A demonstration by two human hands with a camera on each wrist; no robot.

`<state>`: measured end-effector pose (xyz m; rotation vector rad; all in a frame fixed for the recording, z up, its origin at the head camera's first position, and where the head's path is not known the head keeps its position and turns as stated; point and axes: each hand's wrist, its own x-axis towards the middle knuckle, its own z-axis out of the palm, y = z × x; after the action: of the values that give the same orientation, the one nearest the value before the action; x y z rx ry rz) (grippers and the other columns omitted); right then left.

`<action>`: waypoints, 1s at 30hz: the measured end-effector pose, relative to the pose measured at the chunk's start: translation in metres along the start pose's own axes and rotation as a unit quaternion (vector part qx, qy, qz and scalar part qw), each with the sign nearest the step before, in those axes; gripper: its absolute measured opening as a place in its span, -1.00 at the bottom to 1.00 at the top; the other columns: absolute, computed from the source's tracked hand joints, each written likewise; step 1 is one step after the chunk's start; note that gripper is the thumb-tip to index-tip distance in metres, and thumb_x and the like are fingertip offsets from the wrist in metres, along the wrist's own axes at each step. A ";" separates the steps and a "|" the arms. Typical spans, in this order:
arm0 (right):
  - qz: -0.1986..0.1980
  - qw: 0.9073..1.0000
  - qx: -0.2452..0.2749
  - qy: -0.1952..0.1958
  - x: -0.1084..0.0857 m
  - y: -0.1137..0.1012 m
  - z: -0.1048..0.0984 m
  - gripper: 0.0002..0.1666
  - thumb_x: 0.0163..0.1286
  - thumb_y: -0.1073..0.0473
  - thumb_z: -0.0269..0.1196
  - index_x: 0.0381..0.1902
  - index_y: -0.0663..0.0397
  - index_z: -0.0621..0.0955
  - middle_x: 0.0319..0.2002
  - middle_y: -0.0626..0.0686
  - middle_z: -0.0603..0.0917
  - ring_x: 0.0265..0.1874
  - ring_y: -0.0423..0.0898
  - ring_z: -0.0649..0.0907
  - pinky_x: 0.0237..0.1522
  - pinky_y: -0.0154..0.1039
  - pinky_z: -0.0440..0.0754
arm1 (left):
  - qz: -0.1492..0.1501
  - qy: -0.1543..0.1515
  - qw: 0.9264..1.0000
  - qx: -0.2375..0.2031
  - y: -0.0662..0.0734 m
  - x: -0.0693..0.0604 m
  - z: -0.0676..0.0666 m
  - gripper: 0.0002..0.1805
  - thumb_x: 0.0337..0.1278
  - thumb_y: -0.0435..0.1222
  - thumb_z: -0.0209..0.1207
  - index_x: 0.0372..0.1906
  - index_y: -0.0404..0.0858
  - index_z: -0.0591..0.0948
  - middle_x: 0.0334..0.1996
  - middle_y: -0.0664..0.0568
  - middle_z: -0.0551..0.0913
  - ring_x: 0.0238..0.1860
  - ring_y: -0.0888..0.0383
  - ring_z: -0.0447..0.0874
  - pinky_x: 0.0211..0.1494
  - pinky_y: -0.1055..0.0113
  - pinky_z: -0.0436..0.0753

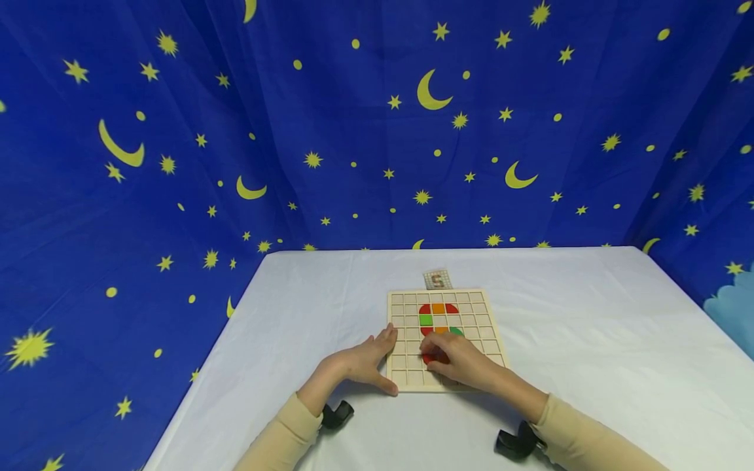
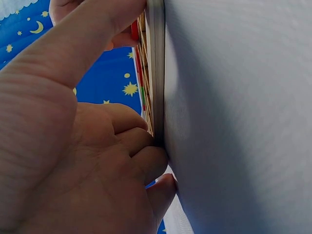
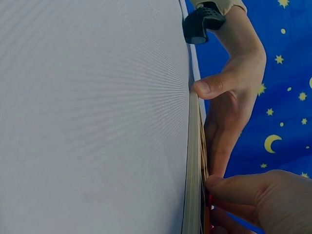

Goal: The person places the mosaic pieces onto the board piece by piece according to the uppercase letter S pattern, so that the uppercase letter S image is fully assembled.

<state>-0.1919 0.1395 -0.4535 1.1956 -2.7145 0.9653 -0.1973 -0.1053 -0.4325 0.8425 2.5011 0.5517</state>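
Note:
A square wooden grid board (image 1: 474, 319) lies on the white table. Red, orange and green tiles sit in its middle cells, among them an orange tile (image 1: 438, 308) and a light green tile (image 1: 426, 320). My left hand (image 1: 366, 362) rests along the board's left edge, thumb at the near corner and fingers extended. Over the lower middle cells, my right hand (image 1: 462, 361) pinches a red tile (image 1: 428, 359) with curled fingers and thumb. Those fingers partly hide the tile and the cells beneath. Red also shows at the fingertips in the right wrist view.
A small pattern card (image 1: 437, 279) with a coloured figure on a grid lies just beyond the board's far edge. White cloth (image 1: 589, 340) covers the table. A blue curtain (image 1: 377, 131) with yellow moons and stars hangs behind and at both sides.

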 end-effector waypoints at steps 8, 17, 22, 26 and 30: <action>-0.014 1.000 -0.013 0.002 0.002 -0.002 -0.001 -0.74 0.17 0.30 0.35 -0.17 0.08 0.57 -0.27 -0.11 0.65 -0.27 -0.26 0.60 -0.18 -0.29 0.60 | 0.005 0.002 1.000 -0.001 -0.001 0.000 0.000 0.24 -0.16 0.05 0.41 0.45 -0.45 -0.08 0.47 -0.22 -0.22 0.46 0.03 -0.24 0.45 0.14 -0.11; -0.025 0.999 -0.025 0.000 0.002 -0.004 -0.002 -0.74 0.16 0.33 0.35 -0.18 0.09 0.57 -0.27 -0.10 0.66 -0.24 -0.25 0.62 -0.16 -0.32 0.61 | 0.004 0.002 1.000 -0.001 -0.001 0.001 0.000 0.24 -0.16 0.05 0.41 0.45 -0.43 -0.09 0.47 -0.20 -0.23 0.46 0.04 -0.24 0.45 0.16 -0.12; -0.036 0.998 -0.046 0.013 0.001 -0.004 -0.003 -0.73 0.14 0.34 0.37 -0.19 0.11 0.58 -0.30 -0.07 0.66 -0.29 -0.24 0.62 -0.22 -0.34 0.61 | 0.005 0.002 1.000 -0.002 0.000 0.001 -0.001 0.24 -0.16 0.04 0.41 0.45 -0.44 -0.08 0.47 -0.21 -0.23 0.46 0.03 -0.23 0.45 0.15 -0.11; -0.034 0.997 -0.062 0.022 0.000 -0.004 -0.002 -0.72 0.13 0.33 0.38 -0.19 0.11 0.58 -0.31 -0.06 0.67 -0.31 -0.24 0.62 -0.25 -0.34 0.61 | 0.001 0.001 1.000 -0.003 0.000 0.001 0.000 0.24 -0.16 0.05 0.41 0.46 -0.42 -0.09 0.47 -0.20 -0.23 0.46 0.03 -0.23 0.45 0.16 -0.11; -0.027 0.998 -0.058 0.018 0.000 -0.003 -0.001 -0.72 0.14 0.31 0.38 -0.18 0.10 0.58 -0.30 -0.07 0.67 -0.30 -0.24 0.62 -0.24 -0.33 0.61 | -0.002 0.000 1.000 -0.002 -0.001 0.002 0.001 0.25 -0.16 0.06 0.41 0.46 -0.41 -0.10 0.48 -0.18 -0.24 0.46 0.04 -0.24 0.45 0.17 -0.12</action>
<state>-0.1898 0.1389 -0.4508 1.2119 -2.6540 0.8030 -0.1987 -0.1048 -0.4340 0.8353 2.5006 0.5547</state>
